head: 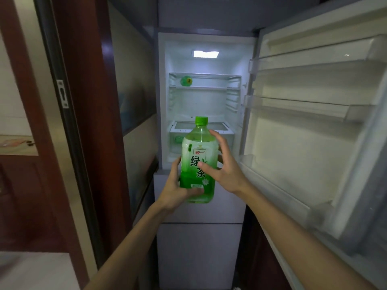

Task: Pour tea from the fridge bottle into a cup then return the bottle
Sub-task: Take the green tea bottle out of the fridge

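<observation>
A large green tea bottle (198, 155) with a green cap and a green label stands upright in the air in front of the open fridge (205, 97). My left hand (178, 189) grips its lower part from the left and below. My right hand (222, 166) rests on its right side, thumb on the label and fingers spread around the back. The tea fills roughly the lower two thirds. No cup is in view.
The fridge door (314, 122) swings open to the right, its shelves bare. A small green object (186, 81) lies on the upper fridge shelf, another in the lower drawer (179, 139). A dark wooden door frame (88, 122) stands left. Closed freezer drawers (199, 237) are below.
</observation>
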`<state>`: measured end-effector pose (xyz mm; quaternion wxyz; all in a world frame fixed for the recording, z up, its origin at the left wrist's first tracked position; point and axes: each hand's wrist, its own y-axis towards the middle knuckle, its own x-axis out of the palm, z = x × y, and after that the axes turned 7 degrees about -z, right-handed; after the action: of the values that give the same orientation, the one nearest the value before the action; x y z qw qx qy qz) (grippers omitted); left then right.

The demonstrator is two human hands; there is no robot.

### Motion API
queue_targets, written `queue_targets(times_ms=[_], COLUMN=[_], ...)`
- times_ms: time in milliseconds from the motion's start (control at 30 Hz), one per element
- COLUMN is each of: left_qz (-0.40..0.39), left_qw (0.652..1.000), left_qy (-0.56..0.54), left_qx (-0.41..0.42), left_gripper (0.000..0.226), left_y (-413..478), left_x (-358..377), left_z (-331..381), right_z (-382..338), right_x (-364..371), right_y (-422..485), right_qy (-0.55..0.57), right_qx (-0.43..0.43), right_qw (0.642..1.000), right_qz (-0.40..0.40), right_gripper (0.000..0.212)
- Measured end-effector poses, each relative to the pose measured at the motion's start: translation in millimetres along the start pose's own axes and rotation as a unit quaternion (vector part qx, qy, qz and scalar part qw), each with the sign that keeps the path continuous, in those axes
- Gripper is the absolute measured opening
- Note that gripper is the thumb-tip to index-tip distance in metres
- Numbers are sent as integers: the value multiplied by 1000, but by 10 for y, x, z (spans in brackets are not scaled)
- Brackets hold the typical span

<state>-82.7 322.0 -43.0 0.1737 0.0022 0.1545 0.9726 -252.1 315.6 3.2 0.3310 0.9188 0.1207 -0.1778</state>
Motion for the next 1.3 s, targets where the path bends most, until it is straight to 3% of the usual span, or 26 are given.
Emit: queue_targets(times_ms=[700,1300], left_qz=[39,10], left_qw=[999,999], left_qy=[-25,-29], left_qx=[-2,17], left_gripper=[99,97], left_y=[-1700,-2842], left_x=[1188,1442], left_z=[469,940], right_z=[-1097,-2146], right_x=[-184,63], right_y=[-1697,-2594], right_qy=[45,-1], right_qx=[-16,-13], right_qw=[999,1000], right_qz=[-24,-1], right_gripper=[80,78])
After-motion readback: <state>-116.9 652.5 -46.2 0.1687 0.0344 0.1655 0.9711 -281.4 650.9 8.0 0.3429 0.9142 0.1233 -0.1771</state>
